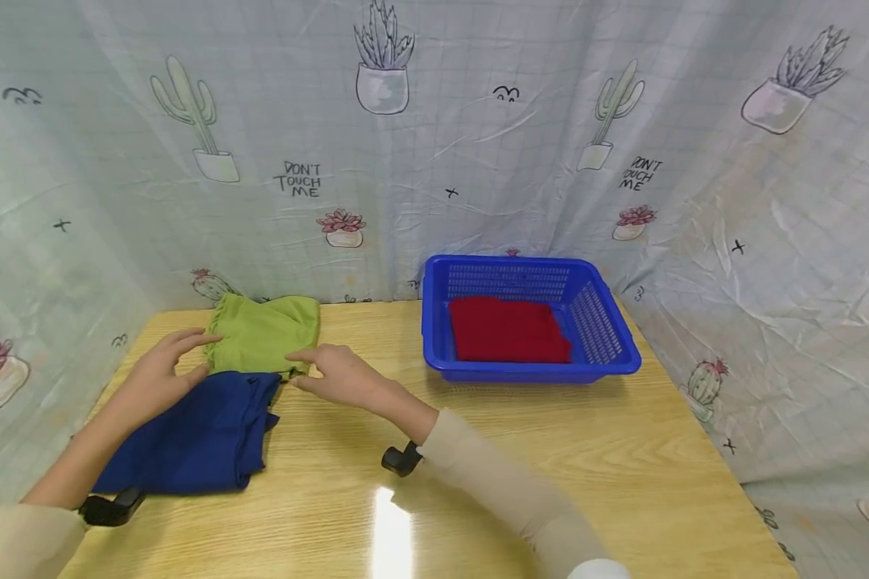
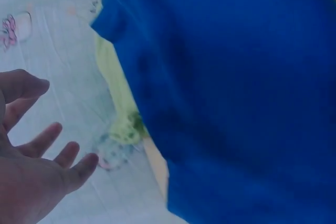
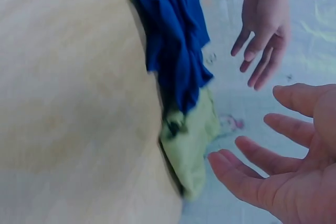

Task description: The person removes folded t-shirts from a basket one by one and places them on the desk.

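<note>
A folded lime-green cloth [image 1: 264,330] lies at the back left of the table. In front of it is a folded dark blue cloth [image 1: 188,438], whose back edge meets the green one. My left hand [image 1: 161,371] hovers over the left side of both cloths, fingers spread and holding nothing. Over the green cloth's right front corner is my right hand [image 1: 340,376], its thumb and fingers apart and nothing between them. The left wrist view shows the blue cloth [image 2: 236,87] large beside the spread left hand [image 2: 42,150]. In the right wrist view both hands appear with relaxed, parted fingers.
A blue plastic basket [image 1: 536,371] with slotted walls stands at the back right, holding a folded red cloth [image 1: 507,331]. Curtains [image 1: 420,145] printed with cacti enclose the wooden table [image 1: 608,450] at the back and sides.
</note>
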Motion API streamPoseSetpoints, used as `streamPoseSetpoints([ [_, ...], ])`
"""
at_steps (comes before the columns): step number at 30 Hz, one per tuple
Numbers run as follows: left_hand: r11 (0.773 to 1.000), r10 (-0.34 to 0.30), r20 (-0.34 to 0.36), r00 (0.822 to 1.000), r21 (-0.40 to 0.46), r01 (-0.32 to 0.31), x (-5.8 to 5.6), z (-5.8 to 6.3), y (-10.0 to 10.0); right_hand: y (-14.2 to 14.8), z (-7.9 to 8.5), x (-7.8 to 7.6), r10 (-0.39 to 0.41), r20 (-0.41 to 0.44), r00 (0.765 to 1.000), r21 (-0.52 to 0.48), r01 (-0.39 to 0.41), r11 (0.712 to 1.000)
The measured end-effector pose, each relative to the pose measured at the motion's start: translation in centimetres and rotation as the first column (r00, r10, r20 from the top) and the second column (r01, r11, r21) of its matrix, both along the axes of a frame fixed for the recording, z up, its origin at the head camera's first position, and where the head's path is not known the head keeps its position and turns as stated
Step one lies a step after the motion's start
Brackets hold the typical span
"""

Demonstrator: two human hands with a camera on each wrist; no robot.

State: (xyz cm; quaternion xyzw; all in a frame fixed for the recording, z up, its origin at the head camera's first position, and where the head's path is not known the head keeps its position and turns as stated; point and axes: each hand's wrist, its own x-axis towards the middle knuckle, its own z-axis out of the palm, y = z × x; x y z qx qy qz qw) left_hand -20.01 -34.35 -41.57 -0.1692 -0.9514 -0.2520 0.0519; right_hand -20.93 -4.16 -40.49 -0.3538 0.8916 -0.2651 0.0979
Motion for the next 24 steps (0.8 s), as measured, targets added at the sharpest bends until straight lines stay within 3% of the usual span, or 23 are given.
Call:
streamPoseSetpoints([
  [14, 0.989, -0.098, -0.021, 0.995, 0.113, 0.100, -1.5, 1.9, 5.6, 9.1, 3.3, -1.2, -0.135, -0.036, 0.990, -0.084, 0.132, 0.988],
  [24, 0.967, -0.180, 0.017, 0.983, 0.184, 0.174, -3.0, 2.5, 10.5, 15.2, 4.2, -1.1, -0.212, -0.085, 0.974, -0.120, 0.201, 0.972],
])
